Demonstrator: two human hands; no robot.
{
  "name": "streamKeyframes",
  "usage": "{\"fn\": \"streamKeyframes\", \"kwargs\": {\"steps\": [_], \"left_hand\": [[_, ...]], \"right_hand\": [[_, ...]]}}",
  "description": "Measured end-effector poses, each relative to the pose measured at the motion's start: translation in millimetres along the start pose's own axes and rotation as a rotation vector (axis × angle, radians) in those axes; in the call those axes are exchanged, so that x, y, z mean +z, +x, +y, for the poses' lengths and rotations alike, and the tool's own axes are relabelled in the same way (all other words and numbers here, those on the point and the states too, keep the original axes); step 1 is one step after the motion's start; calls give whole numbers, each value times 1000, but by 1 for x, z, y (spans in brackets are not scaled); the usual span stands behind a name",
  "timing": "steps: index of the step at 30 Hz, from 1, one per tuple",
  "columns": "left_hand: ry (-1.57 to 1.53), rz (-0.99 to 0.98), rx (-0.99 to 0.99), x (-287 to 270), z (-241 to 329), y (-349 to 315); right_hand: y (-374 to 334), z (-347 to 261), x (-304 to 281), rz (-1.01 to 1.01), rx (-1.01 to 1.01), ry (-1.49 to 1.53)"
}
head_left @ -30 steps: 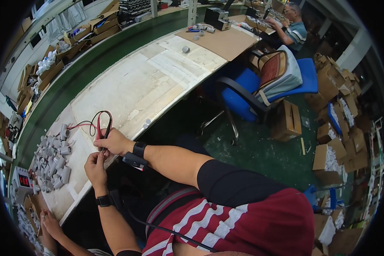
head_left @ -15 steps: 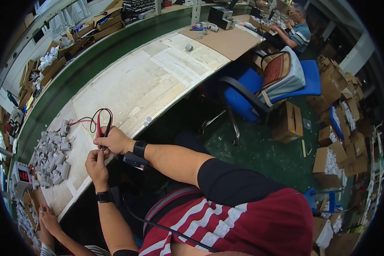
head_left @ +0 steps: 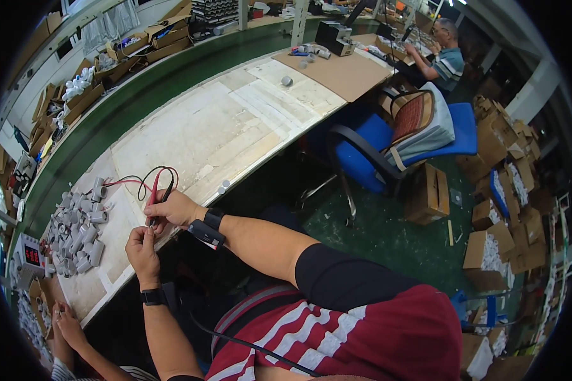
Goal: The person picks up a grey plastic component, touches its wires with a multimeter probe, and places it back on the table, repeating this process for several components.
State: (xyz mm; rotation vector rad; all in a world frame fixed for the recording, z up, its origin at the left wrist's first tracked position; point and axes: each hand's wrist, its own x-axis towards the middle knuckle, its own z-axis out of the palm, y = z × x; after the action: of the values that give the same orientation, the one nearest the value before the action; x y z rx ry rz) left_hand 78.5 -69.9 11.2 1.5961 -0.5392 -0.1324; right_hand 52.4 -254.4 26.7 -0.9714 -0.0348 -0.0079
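My right hand (head_left: 175, 208) is closed around two test probes (head_left: 157, 195), one red and one black, whose leads (head_left: 133, 181) loop back over the bench. Their tips point down at a small part pinched in my left hand (head_left: 142, 249), just below the right hand at the bench's front edge. The part itself is too small to make out. A pile of several small grey cylindrical pieces (head_left: 76, 225) lies on the bench to the left of both hands.
The long pale workbench (head_left: 235, 120) runs away to the upper right. A meter with a red display (head_left: 30, 255) stands at far left. Another person's hands (head_left: 67, 324) work at lower left. A blue chair (head_left: 388, 149) and cardboard boxes (head_left: 508, 203) stand on the right.
Both hands stay together at the bench edge with the probes on the small part; only slight shifts of the fingers show.
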Motion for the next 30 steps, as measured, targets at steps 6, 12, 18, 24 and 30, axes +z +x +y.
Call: {"fn": "streamKeyframes", "kwargs": {"steps": [6, 12, 18, 24, 30], "left_hand": [[63, -11, -11, -4, 1, 0], [62, -15, -22, -6, 1, -6], [41, -20, -22, -3, 4, 2], [57, -76, -60, -5, 3, 2], [60, -63, -63, -6, 3, 1]], "right_hand": [[5, 8, 3, 62, -52, -36], [1, -1, 9, 56, 4, -65], [2, -3, 9, 62, 29, -69], [4, 0, 1, 74, 4, -19], [4, 2, 5, 62, -3, -53]]}}
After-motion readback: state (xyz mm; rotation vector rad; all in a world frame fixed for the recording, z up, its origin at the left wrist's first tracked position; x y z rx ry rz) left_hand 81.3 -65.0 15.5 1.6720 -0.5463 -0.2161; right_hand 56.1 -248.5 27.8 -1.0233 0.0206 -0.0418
